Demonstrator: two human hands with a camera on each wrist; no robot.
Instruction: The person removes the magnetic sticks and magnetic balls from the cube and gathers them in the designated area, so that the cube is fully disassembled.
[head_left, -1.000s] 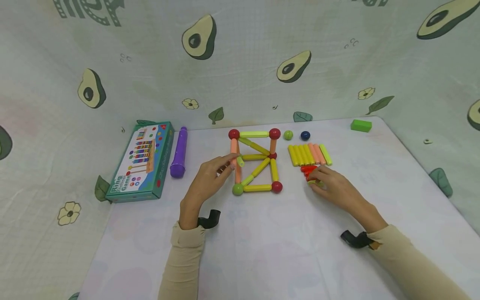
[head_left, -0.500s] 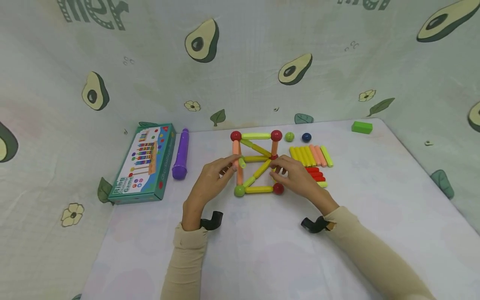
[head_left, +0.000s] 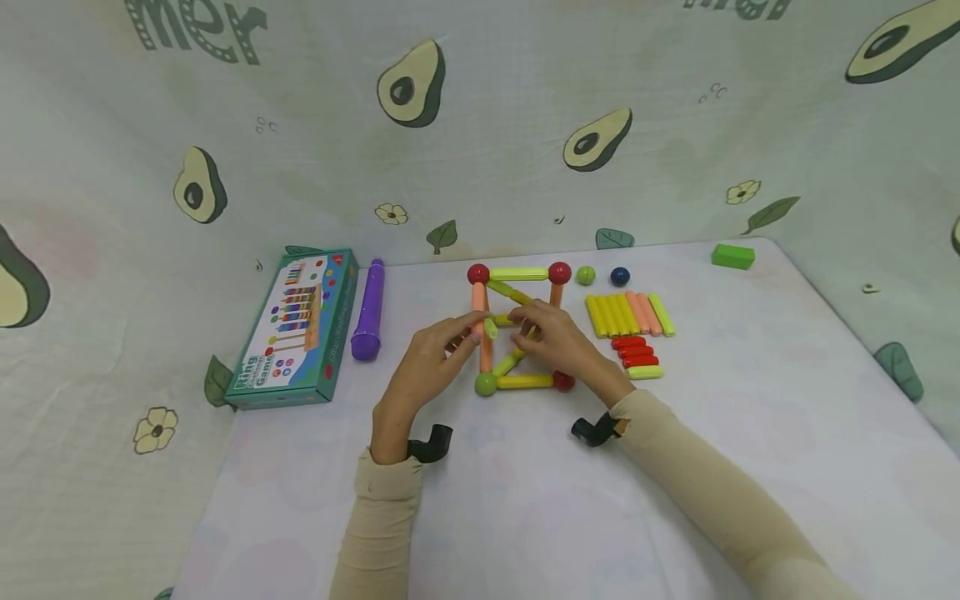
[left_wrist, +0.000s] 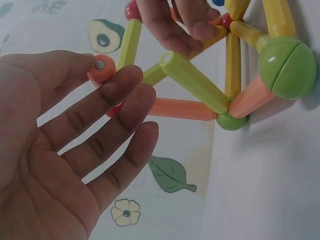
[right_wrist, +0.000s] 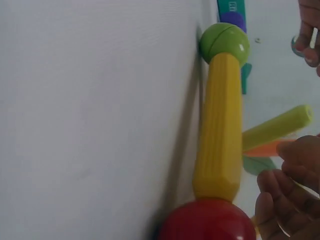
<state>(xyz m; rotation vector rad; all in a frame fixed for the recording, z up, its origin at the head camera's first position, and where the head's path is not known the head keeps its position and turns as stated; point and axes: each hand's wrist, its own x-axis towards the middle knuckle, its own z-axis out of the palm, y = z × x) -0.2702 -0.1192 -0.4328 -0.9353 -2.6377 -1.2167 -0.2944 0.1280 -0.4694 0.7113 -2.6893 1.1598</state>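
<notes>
A frame of magnetic sticks and balls stands mid-table, with red balls (head_left: 477,273) at its top corners and a green ball (head_left: 486,383) at front left. My left hand (head_left: 429,360) pinches an orange stick (left_wrist: 102,69) between thumb and index finger, its magnet end showing; the other fingers are extended. Close by, a lime stick (left_wrist: 195,82) slants from another green ball (left_wrist: 232,120), one end free. Over the frame's middle hovers my right hand (head_left: 558,340), fingers loosely bent near the yellow sticks (head_left: 524,382), with nothing visible in its grasp.
To the right lie a row of yellow, orange and lime sticks (head_left: 618,315), red pieces (head_left: 636,351) and one lime stick (head_left: 645,372). Loose green (head_left: 586,275) and blue (head_left: 619,276) balls sit behind. A game box (head_left: 294,325), purple microphone-shaped object (head_left: 368,312) and green block (head_left: 732,256) stand farther out.
My right hand has moved left, from the red pieces and lime stick to over the frame. The left hand keeps its hold in about the same place.
</notes>
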